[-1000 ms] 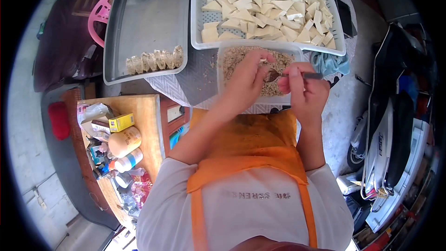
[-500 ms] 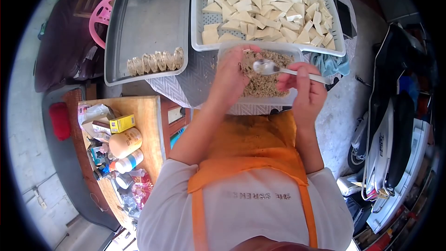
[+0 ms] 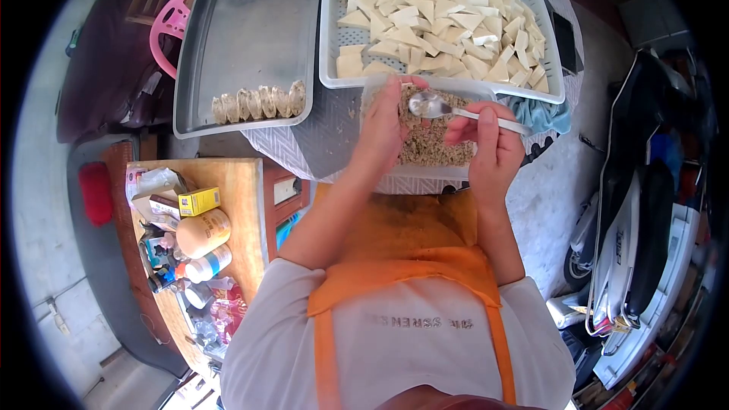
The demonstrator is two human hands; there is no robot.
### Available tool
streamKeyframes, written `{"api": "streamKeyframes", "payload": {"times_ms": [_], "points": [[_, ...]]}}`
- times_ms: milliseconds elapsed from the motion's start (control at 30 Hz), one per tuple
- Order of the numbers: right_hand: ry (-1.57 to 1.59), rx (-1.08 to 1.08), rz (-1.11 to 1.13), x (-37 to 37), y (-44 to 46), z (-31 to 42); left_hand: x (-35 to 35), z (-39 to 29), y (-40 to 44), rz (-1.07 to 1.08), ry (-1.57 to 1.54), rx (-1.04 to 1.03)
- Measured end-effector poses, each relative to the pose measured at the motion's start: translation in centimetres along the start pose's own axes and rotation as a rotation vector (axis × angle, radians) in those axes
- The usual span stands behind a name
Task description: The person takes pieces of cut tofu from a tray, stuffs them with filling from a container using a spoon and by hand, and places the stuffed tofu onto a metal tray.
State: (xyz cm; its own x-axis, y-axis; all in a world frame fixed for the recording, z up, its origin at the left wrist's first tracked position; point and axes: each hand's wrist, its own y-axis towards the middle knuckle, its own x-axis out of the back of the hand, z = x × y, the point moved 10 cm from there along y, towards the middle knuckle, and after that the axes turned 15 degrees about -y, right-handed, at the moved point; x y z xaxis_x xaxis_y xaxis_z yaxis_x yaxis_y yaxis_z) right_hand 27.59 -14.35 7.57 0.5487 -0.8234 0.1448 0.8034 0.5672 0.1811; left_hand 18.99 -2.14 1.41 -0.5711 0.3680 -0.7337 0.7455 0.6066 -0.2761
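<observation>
A metal spoon [image 3: 490, 117] is held by its handle in my right hand [image 3: 493, 140], its bowl over a plastic tub of brown crumbly filling [image 3: 434, 144]. At the tub's left side is my left hand [image 3: 383, 125], its fingers curled and seen from the back; what they hold, if anything, is hidden. Behind the tub, a white perforated tray [image 3: 329, 45] bears many pale tofu-like triangles [image 3: 456, 26]. A row of several filled pieces [image 3: 260, 102] stands along the near edge of a metal tray [image 3: 247, 38] on the left.
A teal cloth [image 3: 541, 115] lies right of the tub. On the left, a wooden table [image 3: 243, 190] holds a yellow box [image 3: 199, 201], jars and packets. A pink handle-like object [image 3: 171, 26] is beside the metal tray. A parked scooter [image 3: 619, 258] stands at the right.
My left hand has moved left from the spoon tip and turned its back to the camera. The spoon has come up out of the filling, bowl now visible. The view has shifted slightly.
</observation>
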Motion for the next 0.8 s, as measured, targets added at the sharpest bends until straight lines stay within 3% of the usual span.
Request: {"api": "streamKeyframes", "payload": {"times_ms": [133, 333, 433, 700, 800], "points": [[-0.277, 0.099, 0.029, -1.7, -0.3, 0.1, 1.1, 0.7, 0.2, -0.025, 0.059, 0.059], [0.219, -0.185, 0.045, -0.7, 0.9, -2.8, 0.9, 0.4, -0.1, -0.065, -0.042, 0.034], [0.048, -0.189, 0.147, -1.4, 0.5, -2.9, 0.8, 0.3, 0.3, -0.058, -0.034, 0.039], [0.026, -0.182, -0.04, 3.9, 0.5, -3.9, 0.9, 1.3, 0.8, 0.046, -0.075, 0.14], [-0.008, -0.173, -0.032, 3.8, 0.1, -4.5, 0.9, 1.2, -0.4, -0.07, -0.011, 0.191]]}}
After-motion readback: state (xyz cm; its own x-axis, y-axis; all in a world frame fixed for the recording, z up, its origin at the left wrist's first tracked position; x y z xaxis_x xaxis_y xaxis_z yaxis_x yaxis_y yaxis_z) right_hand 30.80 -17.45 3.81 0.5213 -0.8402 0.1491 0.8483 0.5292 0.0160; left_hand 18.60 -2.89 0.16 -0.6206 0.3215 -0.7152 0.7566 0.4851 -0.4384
